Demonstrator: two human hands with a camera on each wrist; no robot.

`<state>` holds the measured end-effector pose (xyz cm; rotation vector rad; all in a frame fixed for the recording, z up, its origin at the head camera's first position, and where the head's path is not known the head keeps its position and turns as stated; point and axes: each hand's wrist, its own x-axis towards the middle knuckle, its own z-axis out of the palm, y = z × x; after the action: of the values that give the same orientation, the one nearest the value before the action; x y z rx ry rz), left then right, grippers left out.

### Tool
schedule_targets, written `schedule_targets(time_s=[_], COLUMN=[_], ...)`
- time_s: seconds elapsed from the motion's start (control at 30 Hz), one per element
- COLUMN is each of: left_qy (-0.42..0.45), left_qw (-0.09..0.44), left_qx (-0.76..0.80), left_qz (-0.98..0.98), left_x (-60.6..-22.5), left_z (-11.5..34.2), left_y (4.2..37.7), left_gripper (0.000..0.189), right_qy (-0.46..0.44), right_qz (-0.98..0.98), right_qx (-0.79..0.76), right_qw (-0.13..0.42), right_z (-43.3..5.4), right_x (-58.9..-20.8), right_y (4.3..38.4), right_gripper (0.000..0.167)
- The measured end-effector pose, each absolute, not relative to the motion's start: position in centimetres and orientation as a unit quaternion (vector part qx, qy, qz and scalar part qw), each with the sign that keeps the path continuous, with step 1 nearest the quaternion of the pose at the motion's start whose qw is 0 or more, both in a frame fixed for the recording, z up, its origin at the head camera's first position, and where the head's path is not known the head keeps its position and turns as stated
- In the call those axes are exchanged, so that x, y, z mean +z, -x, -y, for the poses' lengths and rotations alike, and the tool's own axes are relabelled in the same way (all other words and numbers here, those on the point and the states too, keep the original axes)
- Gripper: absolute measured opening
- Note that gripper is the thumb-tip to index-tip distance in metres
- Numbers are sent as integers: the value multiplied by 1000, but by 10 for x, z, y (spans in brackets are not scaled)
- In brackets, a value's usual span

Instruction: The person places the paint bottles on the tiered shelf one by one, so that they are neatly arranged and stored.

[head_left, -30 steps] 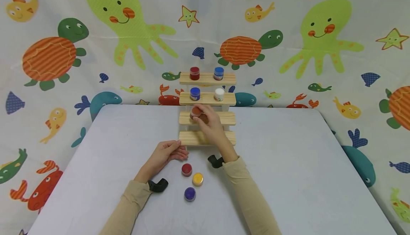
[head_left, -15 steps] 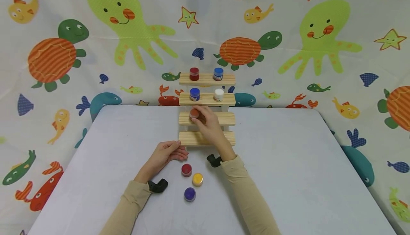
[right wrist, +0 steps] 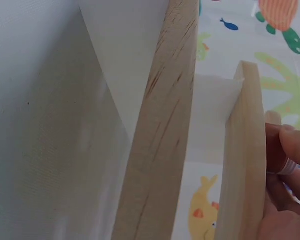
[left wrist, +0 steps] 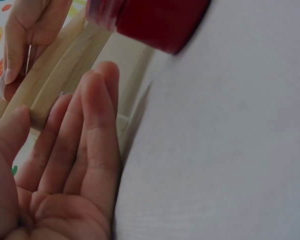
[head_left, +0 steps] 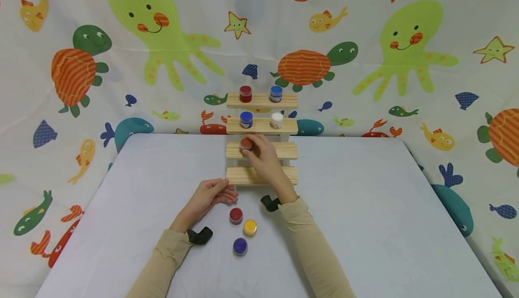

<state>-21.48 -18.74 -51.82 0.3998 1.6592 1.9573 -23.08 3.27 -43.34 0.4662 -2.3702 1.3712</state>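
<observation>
Brown jar is at the left part of the third shelf from the top, pinched between thumb and fingers of the right hand, so that grip is narrow and full; whether its base bears on the wood is hard to tell. Compared with a second ago, jar and hand have shifted slightly left, and over the last half second both have hardly stirred, which suggests settling into a spot rather than carrying. The left hand matches its earlier pose, thumb against the left corner of the bottom shelf, fingers loosely extended, probably steadying it. On the second shelf stand a blue jar and a white jar; on the top shelf, a dark red jar and a light blue jar. Nearer the person, a red jar, a yellow jar and a purple jar rest on the worktop. Small labels show on the white and light blue ones, but no word or brand is legible.
</observation>
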Motion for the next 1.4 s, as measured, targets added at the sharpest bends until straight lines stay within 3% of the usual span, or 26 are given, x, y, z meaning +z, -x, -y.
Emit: schedule_targets(time_s=[0.77,1.13,1.4], left_qy=[-148,-143,-142], left_qw=[272,272,272], left_qx=[724,731,730], left_qz=[-616,-610,-611], left_x=[-519,-519,-518], left_z=[188,188,188], left_y=[213,213,214], left_gripper=[55,55,55], right_qy=[-165,-134,-169], right_qz=[843,869,872], right_qx=[486,465,446], right_qw=[160,108,109], right_z=[-34,-37,-44], right_x=[-433,-419,-413], right_y=[227,214,197], right_gripper=[40,66,67])
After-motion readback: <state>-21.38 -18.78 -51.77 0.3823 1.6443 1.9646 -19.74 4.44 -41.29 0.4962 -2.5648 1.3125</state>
